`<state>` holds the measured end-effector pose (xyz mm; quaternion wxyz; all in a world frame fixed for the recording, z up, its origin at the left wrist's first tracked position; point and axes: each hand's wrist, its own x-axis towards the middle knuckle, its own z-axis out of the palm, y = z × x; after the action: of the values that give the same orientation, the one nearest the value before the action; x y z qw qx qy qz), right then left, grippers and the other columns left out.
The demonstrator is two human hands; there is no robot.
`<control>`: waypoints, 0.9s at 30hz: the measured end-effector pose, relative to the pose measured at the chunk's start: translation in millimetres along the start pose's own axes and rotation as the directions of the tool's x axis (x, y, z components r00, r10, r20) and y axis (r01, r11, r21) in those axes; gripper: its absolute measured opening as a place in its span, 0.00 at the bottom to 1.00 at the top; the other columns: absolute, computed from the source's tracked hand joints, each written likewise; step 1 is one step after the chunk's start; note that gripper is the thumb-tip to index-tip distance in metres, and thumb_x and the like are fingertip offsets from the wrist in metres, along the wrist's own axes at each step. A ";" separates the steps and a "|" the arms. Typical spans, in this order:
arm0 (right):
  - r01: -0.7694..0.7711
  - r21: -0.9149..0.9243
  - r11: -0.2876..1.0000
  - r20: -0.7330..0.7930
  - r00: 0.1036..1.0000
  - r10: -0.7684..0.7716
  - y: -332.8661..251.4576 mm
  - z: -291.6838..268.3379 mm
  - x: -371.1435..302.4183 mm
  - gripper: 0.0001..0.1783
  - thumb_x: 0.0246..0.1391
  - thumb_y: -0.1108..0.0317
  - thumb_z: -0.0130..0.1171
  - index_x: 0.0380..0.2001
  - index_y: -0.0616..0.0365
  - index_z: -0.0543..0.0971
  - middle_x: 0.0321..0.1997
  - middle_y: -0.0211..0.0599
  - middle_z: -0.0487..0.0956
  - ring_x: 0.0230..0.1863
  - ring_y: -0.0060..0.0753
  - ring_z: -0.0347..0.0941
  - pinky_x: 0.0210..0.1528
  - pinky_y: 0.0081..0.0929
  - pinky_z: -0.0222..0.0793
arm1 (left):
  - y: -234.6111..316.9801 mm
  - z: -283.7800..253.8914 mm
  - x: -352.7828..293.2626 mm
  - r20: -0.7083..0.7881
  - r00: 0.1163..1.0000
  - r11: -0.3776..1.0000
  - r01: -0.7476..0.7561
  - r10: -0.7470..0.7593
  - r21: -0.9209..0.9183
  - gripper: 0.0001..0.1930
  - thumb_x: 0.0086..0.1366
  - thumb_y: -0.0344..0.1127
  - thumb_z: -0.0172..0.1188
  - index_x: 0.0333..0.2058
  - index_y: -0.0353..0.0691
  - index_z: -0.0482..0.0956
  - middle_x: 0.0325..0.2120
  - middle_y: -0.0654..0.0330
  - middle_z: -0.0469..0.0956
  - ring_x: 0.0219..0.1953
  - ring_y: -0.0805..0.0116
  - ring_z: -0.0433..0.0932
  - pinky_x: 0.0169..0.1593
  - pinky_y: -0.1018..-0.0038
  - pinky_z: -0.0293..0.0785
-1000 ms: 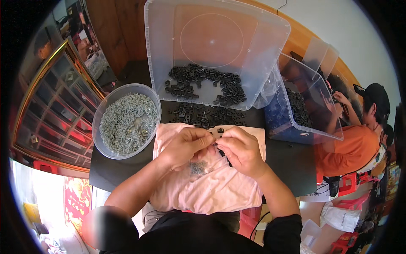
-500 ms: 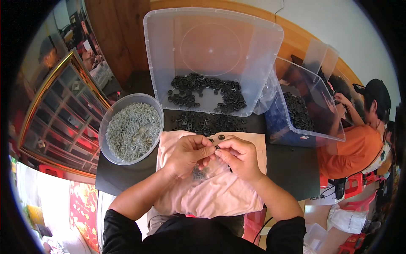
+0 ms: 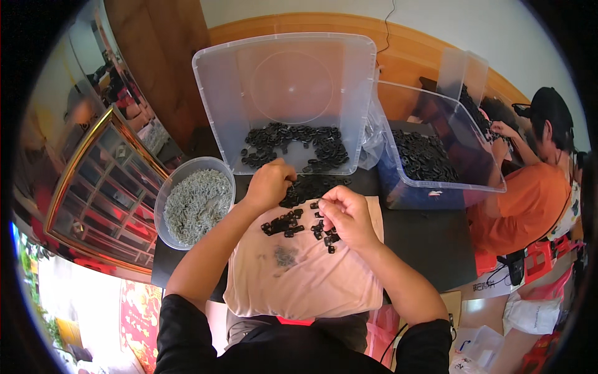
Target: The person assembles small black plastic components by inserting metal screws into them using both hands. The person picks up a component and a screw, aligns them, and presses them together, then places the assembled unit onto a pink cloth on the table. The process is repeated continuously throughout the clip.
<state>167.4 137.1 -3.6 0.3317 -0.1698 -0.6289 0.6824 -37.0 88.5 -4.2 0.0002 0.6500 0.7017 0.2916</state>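
My left hand reaches over the loose pile of small black plastic parts in front of the upright clear bin. Its fingers are curled together, and what they hold, if anything, is hidden. My right hand is closed in a pinch over the pink cloth, with a small black plastic part at its fingertips. On the cloth between my hands lie two groups of black parts, a left cluster and a right cluster. A greyish smudge marks the cloth below them.
A round clear tub of small grey metal pieces stands left. Behind the pile, a clear bin lies tipped on its side with black parts inside. Another clear bin of black parts stands right. Beyond it sits a person in orange.
My hands have parted from their joint grip on a small black part. The left has moved forward to the pile; the right stays over the cloth. The clusters on the cloth are now uncovered.
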 end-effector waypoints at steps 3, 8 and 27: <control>0.040 -0.004 0.999 -0.018 0.999 -0.040 -2.7 -0.8 1.9 0.05 0.54 0.74 0.54 0.26 0.63 0.71 0.20 0.28 0.71 0.17 0.13 0.66 0.17 0.14 0.65 | -7.8 -1.3 5.8 0.122 0.989 0.997 -0.083 0.083 -0.005 0.04 0.46 0.25 0.60 0.25 0.36 0.79 0.25 0.52 0.76 0.32 0.53 0.76 0.37 0.64 0.71; 0.076 -0.053 0.996 -0.044 0.996 -0.078 -2.9 -6.1 2.9 0.06 0.54 0.74 0.54 0.25 0.63 0.71 0.19 0.27 0.71 0.16 0.12 0.65 0.16 0.14 0.65 | -8.4 -4.3 13.2 0.244 0.950 0.978 -0.205 0.193 0.024 0.04 0.45 0.25 0.61 0.24 0.36 0.79 0.26 0.52 0.76 0.32 0.52 0.76 0.36 0.63 0.71; 0.132 -0.082 0.988 -0.082 0.987 -0.138 3.8 -7.3 4.3 0.06 0.52 0.76 0.56 0.23 0.62 0.70 0.18 0.24 0.70 0.17 0.10 0.62 0.16 0.13 0.59 | 6.7 -3.4 39.8 0.430 0.893 0.874 -0.309 0.131 0.375 0.03 0.42 0.30 0.57 0.18 0.39 0.78 0.20 0.51 0.77 0.27 0.49 0.76 0.31 0.59 0.72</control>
<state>168.1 145.5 -7.6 0.3976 -0.1690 -0.6493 0.6259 -38.4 123.3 16.4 -0.0380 0.7554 0.6541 -0.0097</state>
